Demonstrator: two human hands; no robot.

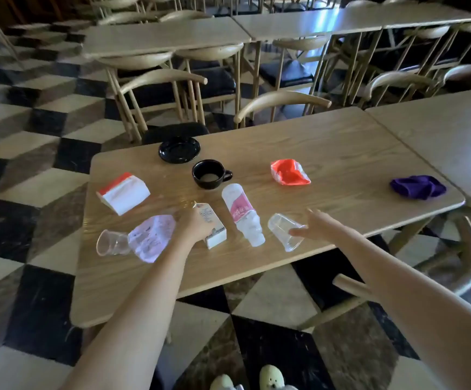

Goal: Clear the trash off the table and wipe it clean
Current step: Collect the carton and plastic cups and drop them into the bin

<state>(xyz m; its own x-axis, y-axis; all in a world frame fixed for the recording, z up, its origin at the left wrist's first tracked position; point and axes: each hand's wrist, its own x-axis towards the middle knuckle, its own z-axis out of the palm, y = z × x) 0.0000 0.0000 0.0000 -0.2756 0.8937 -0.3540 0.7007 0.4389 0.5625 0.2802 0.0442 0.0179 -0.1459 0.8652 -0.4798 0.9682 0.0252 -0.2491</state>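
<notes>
Left hand (193, 225): you have it closed around the small carton (211, 229) near the front of the tabletop (327, 142).
Right hand (311, 225): open, fingers touching the tipped clear cup (283, 232).
Roll risk: your reach could nudge the lying bottle (242, 213) off the near edge.
Spill risk: the black cup (209, 173) may hold dregs.
Wipe: the purple cloth (418, 187) sits untouched, far right.

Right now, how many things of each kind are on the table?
Clear plastic cups: 2
Plastic bottle: 1
Cartons: 2
Crumpled bags: 2
Black cup: 1
Black saucer: 1
Purple cloth: 1
Total: 10
</notes>
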